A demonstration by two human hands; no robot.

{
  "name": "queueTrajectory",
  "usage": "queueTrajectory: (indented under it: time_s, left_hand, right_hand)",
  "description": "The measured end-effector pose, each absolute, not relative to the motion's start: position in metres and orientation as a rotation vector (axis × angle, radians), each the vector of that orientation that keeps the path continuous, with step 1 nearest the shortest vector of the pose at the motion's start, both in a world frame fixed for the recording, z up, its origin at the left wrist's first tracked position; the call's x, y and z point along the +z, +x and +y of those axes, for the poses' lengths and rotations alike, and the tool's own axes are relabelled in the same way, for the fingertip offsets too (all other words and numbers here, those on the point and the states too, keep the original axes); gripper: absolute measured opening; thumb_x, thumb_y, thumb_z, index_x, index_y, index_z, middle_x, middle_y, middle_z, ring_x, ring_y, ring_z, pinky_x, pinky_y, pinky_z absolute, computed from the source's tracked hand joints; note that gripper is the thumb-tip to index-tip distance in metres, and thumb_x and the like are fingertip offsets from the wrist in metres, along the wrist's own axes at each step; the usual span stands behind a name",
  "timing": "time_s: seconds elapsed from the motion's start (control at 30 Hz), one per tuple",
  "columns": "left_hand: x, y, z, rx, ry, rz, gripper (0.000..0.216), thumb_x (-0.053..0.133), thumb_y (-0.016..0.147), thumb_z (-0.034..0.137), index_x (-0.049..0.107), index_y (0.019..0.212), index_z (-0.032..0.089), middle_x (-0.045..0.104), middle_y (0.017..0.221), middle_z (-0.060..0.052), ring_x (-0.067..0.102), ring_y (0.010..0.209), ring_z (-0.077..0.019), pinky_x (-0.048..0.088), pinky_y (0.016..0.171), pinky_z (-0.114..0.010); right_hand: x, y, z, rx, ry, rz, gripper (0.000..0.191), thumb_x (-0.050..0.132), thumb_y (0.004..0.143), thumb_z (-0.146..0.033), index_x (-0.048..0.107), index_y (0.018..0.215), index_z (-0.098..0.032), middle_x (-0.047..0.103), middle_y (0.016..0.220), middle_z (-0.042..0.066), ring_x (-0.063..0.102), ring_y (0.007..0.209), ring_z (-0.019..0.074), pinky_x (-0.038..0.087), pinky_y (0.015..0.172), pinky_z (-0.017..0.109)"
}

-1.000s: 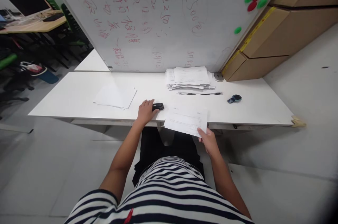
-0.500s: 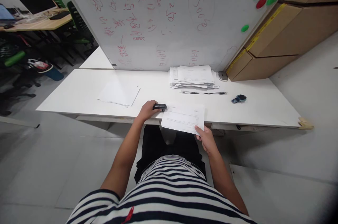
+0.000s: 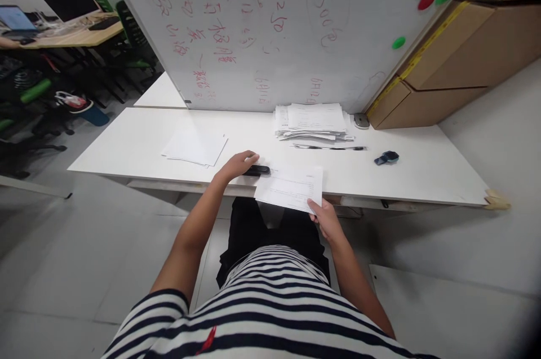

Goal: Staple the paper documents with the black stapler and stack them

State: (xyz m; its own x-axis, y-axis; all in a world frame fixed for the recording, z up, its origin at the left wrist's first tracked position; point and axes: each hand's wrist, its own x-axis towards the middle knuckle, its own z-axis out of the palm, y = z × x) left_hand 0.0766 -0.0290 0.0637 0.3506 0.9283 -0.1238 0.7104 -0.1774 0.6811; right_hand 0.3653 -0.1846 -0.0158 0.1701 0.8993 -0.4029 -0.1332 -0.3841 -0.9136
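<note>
My right hand (image 3: 324, 217) pinches a printed sheet of paper (image 3: 289, 187) at its near right corner, thumb on top. The sheet slants over the table's front edge. Its left edge meets the front end of a black stapler (image 3: 258, 170), which lies on the white table. My left hand (image 3: 239, 165) is stretched out at the stapler's rear, fingers extended beyond it and not wrapped round it. Whether the palm touches the stapler, I cannot tell.
White sheets (image 3: 196, 147) lie to the left. Against the whiteboard (image 3: 291, 66) sits a thick paper stack (image 3: 316, 119), with a dark-striped strip (image 3: 329, 147) before it. A dark watch-like object (image 3: 386, 158) lies right. Cardboard boxes (image 3: 452, 54) stand beside the board.
My left hand has loosened from the stapler and its fingers have straightened. My right hand still holds the sheet, little moved. The whole view has shifted slightly.
</note>
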Motion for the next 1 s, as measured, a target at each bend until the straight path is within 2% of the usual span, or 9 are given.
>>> queueTrajectory:
  time_s: [0.17,0.3,0.4,0.73,0.93,1.0]
  left_hand:
    - [0.061,0.112,-0.009,0.429,2.182,1.486,0.055,0.029,0.092,0.061,0.061,0.115,0.023,0.064,0.123,-0.008,0.055,0.116,-0.0274,0.039,0.099,-0.041]
    - [0.042,0.137,-0.003,0.334,2.267,1.552,0.057,0.027,0.093,0.059,0.057,0.122,0.020,0.055,0.135,-0.011,0.033,0.136,-0.0326,0.023,0.109,-0.051]
    - [0.030,0.143,-0.002,0.286,2.211,1.605,0.062,0.025,0.092,0.062,0.052,0.128,0.019,0.048,0.142,-0.012,0.025,0.140,-0.0352,0.022,0.108,-0.053]
    - [0.028,0.141,-0.002,0.226,2.220,1.627,0.064,0.025,0.091,0.064,0.051,0.129,0.019,0.044,0.145,-0.013,0.021,0.141,-0.0366,0.025,0.107,-0.054]
    - [0.020,0.151,-0.007,0.237,2.372,1.673,0.056,0.035,0.092,0.058,0.054,0.125,0.018,0.048,0.140,-0.016,0.018,0.142,-0.0363,0.012,0.112,-0.058]
    - [0.019,0.152,-0.008,0.257,2.387,1.658,0.055,0.037,0.091,0.059,0.055,0.124,0.018,0.050,0.138,-0.016,0.020,0.142,-0.0352,0.014,0.112,-0.056]
  right_hand:
    - [-0.014,0.364,-0.187,1.402,-1.486,-0.751,0.045,0.072,0.068,-0.053,0.063,0.091,-0.015,0.050,0.051,-0.006,0.034,0.043,0.0071,0.022,0.042,0.021]
    - [-0.014,0.364,-0.188,1.402,-1.480,-0.770,0.040,0.071,0.071,-0.052,0.062,0.087,-0.016,0.048,0.049,-0.006,0.035,0.044,0.0079,0.022,0.042,0.022]
    - [-0.015,0.365,-0.189,1.399,-1.473,-0.799,0.038,0.069,0.073,-0.051,0.062,0.086,-0.016,0.047,0.049,-0.006,0.036,0.045,0.0086,0.023,0.043,0.023]
    - [-0.018,0.366,-0.187,1.397,-1.493,-0.774,0.039,0.070,0.072,-0.050,0.063,0.089,-0.015,0.049,0.051,-0.005,0.034,0.044,0.0076,0.024,0.043,0.023]
    - [-0.018,0.367,-0.186,1.380,-1.519,-0.807,0.039,0.068,0.074,-0.050,0.064,0.090,-0.015,0.050,0.051,-0.005,0.035,0.045,0.0078,0.025,0.044,0.023]
    - [-0.016,0.367,-0.185,1.368,-1.526,-0.808,0.039,0.069,0.073,-0.050,0.064,0.089,-0.015,0.053,0.054,-0.004,0.036,0.045,0.0077,0.026,0.044,0.023]
